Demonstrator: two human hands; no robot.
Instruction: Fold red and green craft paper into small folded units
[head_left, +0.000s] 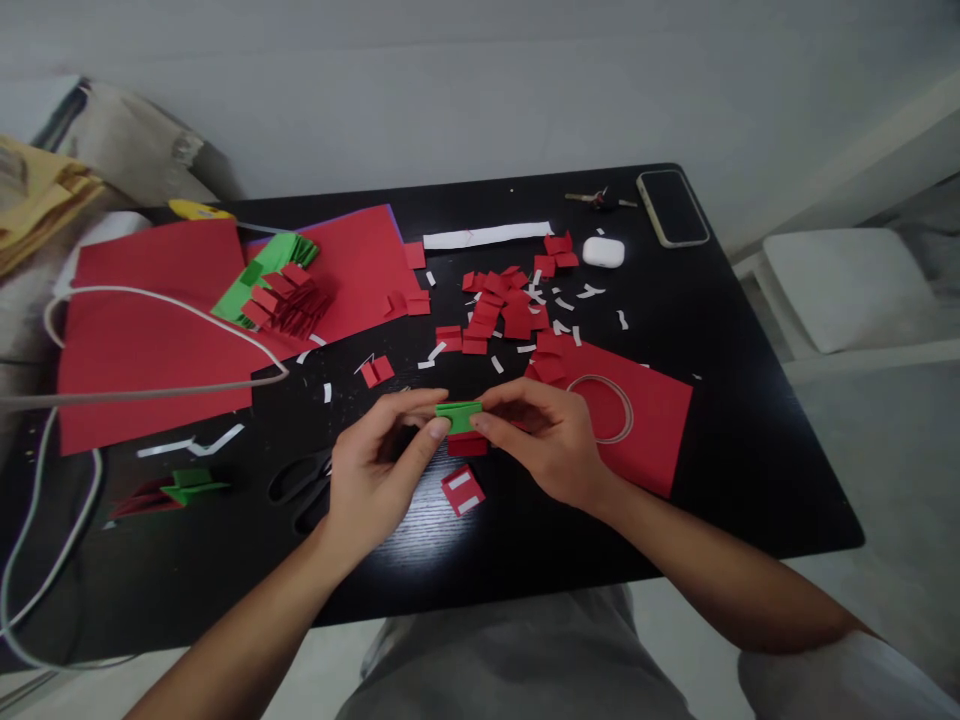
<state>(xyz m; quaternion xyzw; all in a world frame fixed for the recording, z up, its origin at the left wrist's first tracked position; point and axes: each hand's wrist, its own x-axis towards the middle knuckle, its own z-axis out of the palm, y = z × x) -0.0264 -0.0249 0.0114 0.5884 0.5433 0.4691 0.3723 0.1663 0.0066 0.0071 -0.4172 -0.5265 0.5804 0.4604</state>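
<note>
A small folded green paper piece (pixel 463 420) is pinched at both ends. My left hand (pixel 382 465) grips its left side between thumb and fingers, and my right hand (pixel 547 435) holds the right side the same way. Just below it shows a red paper piece (pixel 467 445); whether it is joined to the green one I cannot tell. Nearer to me lies a red square (pixel 463 490) with two white strips on it. Black scissors (pixel 296 480) lie left of my left hand, partly hidden by it.
Folded red pieces (pixel 502 305) and white scraps are scattered mid-table. Red sheets (pixel 150 340) lie left under a green folded stack (pixel 262 270); another red sheet (pixel 660 410) lies right. A white cable (pixel 172 295) crosses the left. A phone (pixel 673 207), white case (pixel 604 252) and keys (pixel 600 200) sit far right.
</note>
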